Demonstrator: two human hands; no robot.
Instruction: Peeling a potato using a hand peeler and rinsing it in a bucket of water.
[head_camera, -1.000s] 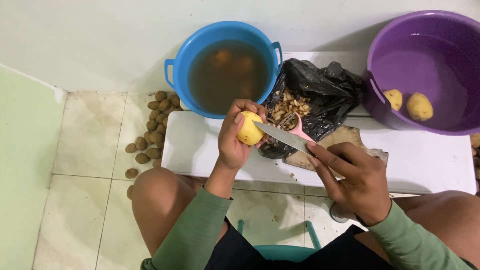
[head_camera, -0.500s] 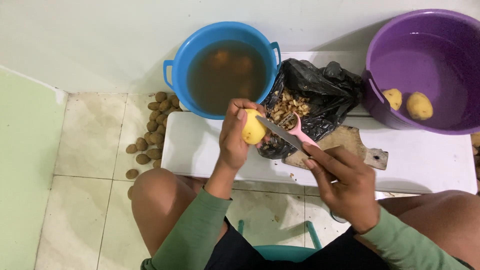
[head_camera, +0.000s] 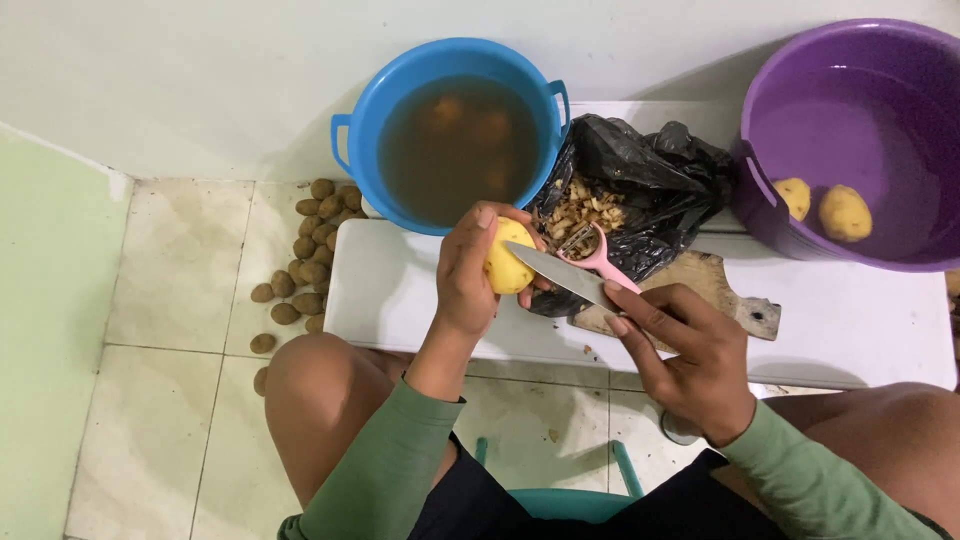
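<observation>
While the left hand (head_camera: 468, 275) wraps its fingers and thumb tight around a peeled yellow potato (head_camera: 507, 257), the potato sits high in that grip, showing between the thumb on top and the fingers curled beneath, its bare side turned toward the knife. The right hand (head_camera: 690, 360) is closed on the handle of a knife (head_camera: 565, 273), whose grey blade points left with its tip touching the potato's right side. A pink peeler (head_camera: 605, 262) shows just behind the blade; whether the right hand holds it too cannot be told.

Both hands hover over the near middle of a white table (head_camera: 400, 290). Under the knife lies a wooden cutting board (head_camera: 715, 290), reaching toward the table's right half, its handle end pointing right. Just behind the potato, at the far edge of the table, a black plastic bag (head_camera: 650, 180) stands open with a heap of potato peelings (head_camera: 580, 207) inside.

At the far left corner a blue bucket (head_camera: 350, 130) holds murky brown water with dim potatoes sunk in it. At the far right corner a purple tub (head_camera: 760, 190) holds two peeled potatoes (head_camera: 845, 212) lying side by side, well apart from the hands.

On the tiled floor beside the table's left edge lies a pile of unpeeled brown potatoes (head_camera: 310, 255). The person's bare knees and green sleeves (head_camera: 385, 470) fill the near side.
</observation>
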